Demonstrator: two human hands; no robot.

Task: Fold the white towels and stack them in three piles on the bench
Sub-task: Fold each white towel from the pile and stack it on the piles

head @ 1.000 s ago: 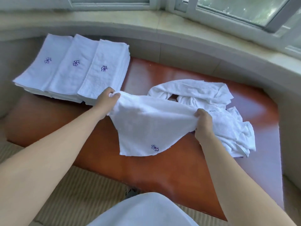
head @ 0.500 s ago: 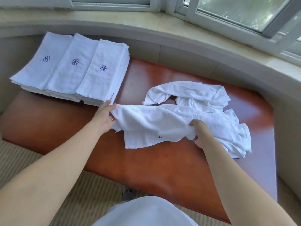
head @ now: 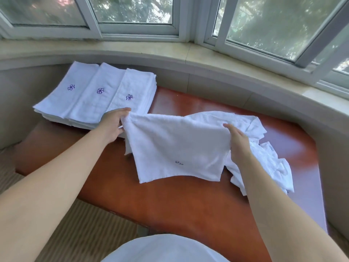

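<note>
White terry towel with purple emblem (head: 177,146) lifted off the reddish wooden table (head: 170,201) again, spread; left hand (head: 113,123) and right hand (head: 238,142) fingers pinch its top corners, fold pending.

White towel (head: 177,146) bearing a small purple embroidered mark near its lower edge, above a glossy reddish-brown surface (head: 170,201). Three white folded piles (head: 94,99), each topped with a purple flower motif. Beige ribbed floor covering (head: 79,233); cream windowsill (head: 170,50).
</note>
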